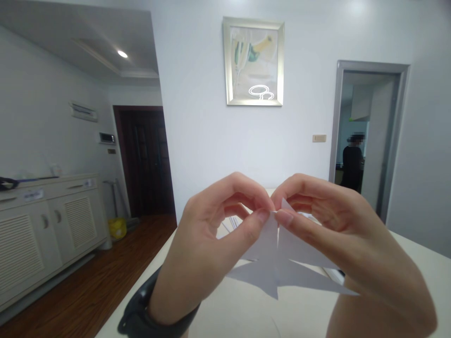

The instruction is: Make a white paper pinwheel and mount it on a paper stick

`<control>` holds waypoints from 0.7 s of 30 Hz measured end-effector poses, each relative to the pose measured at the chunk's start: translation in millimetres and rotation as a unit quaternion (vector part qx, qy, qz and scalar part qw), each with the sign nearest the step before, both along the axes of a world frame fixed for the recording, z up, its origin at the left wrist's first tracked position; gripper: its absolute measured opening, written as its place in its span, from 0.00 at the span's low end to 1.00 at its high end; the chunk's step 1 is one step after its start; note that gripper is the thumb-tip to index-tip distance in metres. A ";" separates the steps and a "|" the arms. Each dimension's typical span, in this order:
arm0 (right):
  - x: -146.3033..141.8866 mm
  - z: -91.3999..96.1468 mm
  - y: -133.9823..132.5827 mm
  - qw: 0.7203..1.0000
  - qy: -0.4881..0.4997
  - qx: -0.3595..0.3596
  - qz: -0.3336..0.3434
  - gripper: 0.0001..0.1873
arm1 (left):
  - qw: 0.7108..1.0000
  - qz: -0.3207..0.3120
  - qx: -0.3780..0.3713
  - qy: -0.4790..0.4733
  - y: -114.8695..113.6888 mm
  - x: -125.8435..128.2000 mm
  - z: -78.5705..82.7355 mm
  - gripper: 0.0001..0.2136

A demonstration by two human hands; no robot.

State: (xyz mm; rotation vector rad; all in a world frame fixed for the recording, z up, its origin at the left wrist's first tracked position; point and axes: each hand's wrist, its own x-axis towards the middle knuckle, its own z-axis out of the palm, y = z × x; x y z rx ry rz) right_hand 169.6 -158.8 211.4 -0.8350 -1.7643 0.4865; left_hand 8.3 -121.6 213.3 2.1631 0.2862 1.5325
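Note:
A white paper cutout (273, 267) with several pointed tips hangs in front of me, held up by its top edge. My left hand (225, 230) pinches it between thumb and index finger. Right beside that pinch, my right hand (327, 220) grips the same paper, also with thumb and index finger. The fingertips of both hands almost meet. A narrow slit of light runs down the paper just below the fingertips. Part of the paper's right side is hidden behind my right thumb. A black wristband (155, 310) is on my left wrist.
Under my hands is a white table (225, 314), with partly hidden papers (230, 223) behind the cutout. A framed picture (252, 61) hangs on the wall ahead. A white cabinet (52, 220) stands at left. Another person (352, 162) is beyond the doorway at right.

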 end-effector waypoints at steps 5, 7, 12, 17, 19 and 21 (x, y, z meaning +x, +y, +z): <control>-0.3 3.6 -0.4 1.000 -0.005 -0.001 0.003 0.06 | 1.000 0.000 0.011 0.008 -0.1 0.1 0.4 0.07; -0.4 6.4 -1.6 1.000 -0.019 0.004 0.002 0.06 | 1.000 -0.015 0.003 0.014 1.2 -0.5 1.4 0.07; 0.0 10.6 -5.7 0.999 -0.032 -0.009 0.001 0.06 | 0.999 -0.020 -0.009 0.028 3.7 -3.4 3.1 0.06; 1.5 9.3 -5.4 0.999 -0.021 -0.027 0.003 0.05 | 0.997 0.052 0.037 0.034 -0.6 -4.2 0.3 0.07; 1.4 7.9 -3.7 0.999 -0.017 -0.034 0.003 0.05 | 0.995 0.077 0.053 0.042 -3.4 -4.2 -0.5 0.07; 0.5 6.7 -1.8 0.999 -0.008 -0.031 0.007 0.04 | 0.993 0.093 0.058 0.049 -5.6 -4.2 -0.4 0.07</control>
